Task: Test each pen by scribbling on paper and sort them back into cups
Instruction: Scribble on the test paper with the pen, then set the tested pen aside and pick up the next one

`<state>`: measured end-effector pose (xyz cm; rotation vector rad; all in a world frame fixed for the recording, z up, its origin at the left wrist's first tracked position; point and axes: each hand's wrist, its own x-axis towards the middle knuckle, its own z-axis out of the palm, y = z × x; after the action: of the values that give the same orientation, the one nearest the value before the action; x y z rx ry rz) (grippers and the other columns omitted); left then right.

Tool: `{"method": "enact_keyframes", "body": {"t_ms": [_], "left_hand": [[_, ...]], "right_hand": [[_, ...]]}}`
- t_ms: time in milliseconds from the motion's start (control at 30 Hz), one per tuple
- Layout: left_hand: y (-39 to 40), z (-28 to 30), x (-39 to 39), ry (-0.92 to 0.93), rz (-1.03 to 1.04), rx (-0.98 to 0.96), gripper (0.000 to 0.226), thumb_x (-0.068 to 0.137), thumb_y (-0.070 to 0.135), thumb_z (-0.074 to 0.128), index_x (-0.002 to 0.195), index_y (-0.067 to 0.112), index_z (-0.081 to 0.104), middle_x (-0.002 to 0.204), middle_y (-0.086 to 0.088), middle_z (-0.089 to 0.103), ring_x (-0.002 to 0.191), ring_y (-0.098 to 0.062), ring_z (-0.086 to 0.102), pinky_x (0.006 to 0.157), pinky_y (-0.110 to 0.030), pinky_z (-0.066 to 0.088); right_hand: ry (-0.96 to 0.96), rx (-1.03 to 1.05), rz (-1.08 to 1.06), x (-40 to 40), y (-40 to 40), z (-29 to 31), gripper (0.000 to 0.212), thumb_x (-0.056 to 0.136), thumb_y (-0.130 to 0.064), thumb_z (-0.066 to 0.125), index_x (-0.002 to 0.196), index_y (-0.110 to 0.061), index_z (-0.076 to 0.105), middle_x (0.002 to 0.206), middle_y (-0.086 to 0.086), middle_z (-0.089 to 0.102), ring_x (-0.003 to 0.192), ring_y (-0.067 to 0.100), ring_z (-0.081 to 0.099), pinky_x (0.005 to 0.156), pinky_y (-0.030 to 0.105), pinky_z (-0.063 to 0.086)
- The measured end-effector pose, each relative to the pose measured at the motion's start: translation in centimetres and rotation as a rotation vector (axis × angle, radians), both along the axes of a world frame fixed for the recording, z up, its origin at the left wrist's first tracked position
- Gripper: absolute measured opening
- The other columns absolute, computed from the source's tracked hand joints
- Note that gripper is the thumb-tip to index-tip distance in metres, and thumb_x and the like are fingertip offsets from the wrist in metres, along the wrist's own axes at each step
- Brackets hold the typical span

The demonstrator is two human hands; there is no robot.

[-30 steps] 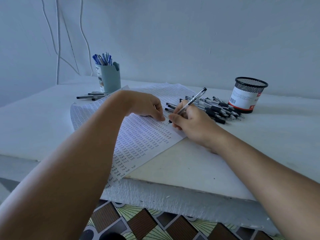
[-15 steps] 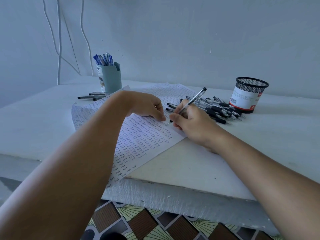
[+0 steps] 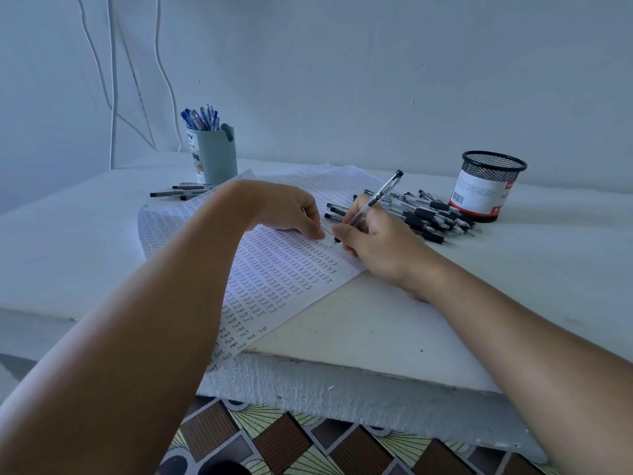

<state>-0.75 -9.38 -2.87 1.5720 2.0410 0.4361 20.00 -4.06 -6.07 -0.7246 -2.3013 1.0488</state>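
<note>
My right hand [image 3: 373,245] grips a clear black-tipped pen [image 3: 376,197] in a writing hold, its tip touching the paper [image 3: 274,275] near the right edge. The sheet is covered with rows of small written words. My left hand [image 3: 287,210] rests on the paper just left of the pen tip, fingers curled, fingertips pressing the sheet. A pile of black pens [image 3: 424,214] lies behind my right hand. At the back left, a teal cup [image 3: 214,156] holds several blue pens. A black mesh cup [image 3: 486,185] stands at the right.
A few dark pens [image 3: 181,192] lie on the white table [image 3: 513,269] in front of the teal cup. The paper hangs over the table's front edge. White cables run down the wall at the back left. Patterned floor shows below.
The pen tip has shifted slightly along the paper as my right hand writes. My left hand stays in place on the sheet.
</note>
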Motion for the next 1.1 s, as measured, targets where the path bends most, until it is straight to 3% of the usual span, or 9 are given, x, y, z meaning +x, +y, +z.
{"method": "enact_keyframes", "body": {"t_ms": [167,267,367,533,633,700,833,967,1100], "left_hand": [[0.0,0.0,0.0,-0.005,0.002,0.006,0.027,0.085,0.036,0.081,0.102,0.019,0.069,0.092,0.002,0.067,0.086,-0.017,0.056,0.088,-0.038,0.045],[0.1,-0.1,0.0,-0.015,-0.002,0.007,0.027,0.085,0.035,0.081,0.102,0.018,0.068,0.091,0.002,0.068,0.085,-0.017,0.057,0.087,-0.037,0.045],[0.1,-0.1,-0.2,-0.007,-0.004,0.004,0.026,0.084,0.038,0.082,0.100,0.021,0.069,0.093,0.002,0.068,0.087,-0.017,0.057,0.091,-0.038,0.046],[0.1,-0.1,-0.2,-0.009,-0.008,0.003,0.025,0.084,0.038,0.081,0.098,0.021,0.069,0.090,0.004,0.068,0.084,-0.016,0.057,0.089,-0.037,0.045],[0.1,0.0,-0.2,-0.006,-0.014,0.007,0.025,0.085,0.037,0.081,0.099,0.020,0.068,0.089,0.004,0.067,0.083,-0.015,0.056,0.085,-0.034,0.044],[0.1,0.0,-0.1,0.001,-0.013,0.008,0.026,0.086,0.037,0.080,0.100,0.019,0.068,0.090,0.003,0.067,0.083,-0.015,0.056,0.084,-0.033,0.044],[0.2,-0.1,-0.2,-0.003,-0.019,0.005,0.025,0.085,0.037,0.081,0.098,0.020,0.068,0.089,0.003,0.067,0.083,-0.016,0.056,0.082,-0.033,0.044],[0.2,-0.1,-0.2,-0.004,-0.025,0.002,0.024,0.085,0.037,0.080,0.097,0.020,0.068,0.088,0.003,0.066,0.081,-0.016,0.055,0.081,-0.034,0.042],[0.1,0.0,-0.2,-0.001,-0.028,0.004,0.025,0.085,0.038,0.080,0.099,0.020,0.068,0.090,0.002,0.066,0.083,-0.016,0.055,0.082,-0.034,0.043]], "right_hand": [[0.005,-0.010,-0.001,0.0,-0.1,0.1,0.014,0.104,-0.031,0.062,0.097,-0.020,0.056,0.084,-0.002,0.070,0.060,-0.007,0.059,0.056,0.008,0.042],[0.037,-0.027,-0.020,0.0,-0.2,0.1,0.014,0.103,-0.031,0.061,0.095,-0.021,0.056,0.080,-0.005,0.069,0.063,0.001,0.060,0.065,0.020,0.047],[0.277,-0.170,-0.077,0.4,-0.3,0.6,0.015,0.098,-0.029,0.061,0.089,-0.020,0.055,0.076,0.002,0.060,0.070,0.016,0.053,0.071,0.034,0.043],[0.416,-0.079,-0.124,0.7,0.1,1.8,0.017,0.094,-0.020,0.043,0.087,-0.018,0.059,0.071,0.002,0.049,0.062,0.013,0.045,0.059,0.027,0.038],[0.228,0.019,-0.088,0.5,0.5,2.1,0.013,0.110,-0.034,0.043,0.117,-0.026,0.049,0.084,-0.004,0.057,0.074,0.014,0.053,0.071,0.033,0.041],[0.074,0.082,-0.042,0.4,0.8,2.0,0.033,0.108,-0.055,0.037,0.133,-0.034,0.045,0.100,-0.004,0.065,0.086,0.013,0.059,0.082,0.037,0.044],[0.041,0.322,-0.094,-0.1,2.0,0.6,0.026,0.109,-0.050,0.040,0.114,-0.035,0.061,0.071,-0.008,0.054,0.067,0.009,0.050,0.074,0.040,0.048],[-0.021,0.443,-0.239,-0.1,2.4,0.3,0.027,0.104,-0.053,0.053,0.128,-0.054,0.065,0.090,-0.014,0.054,0.084,-0.005,0.052,0.106,0.046,0.039],[-0.024,0.492,-0.308,0.2,2.5,0.9,0.020,0.101,-0.050,0.061,0.117,-0.056,0.071,0.088,-0.020,0.059,0.088,-0.009,0.052,0.104,0.039,0.028]]}}
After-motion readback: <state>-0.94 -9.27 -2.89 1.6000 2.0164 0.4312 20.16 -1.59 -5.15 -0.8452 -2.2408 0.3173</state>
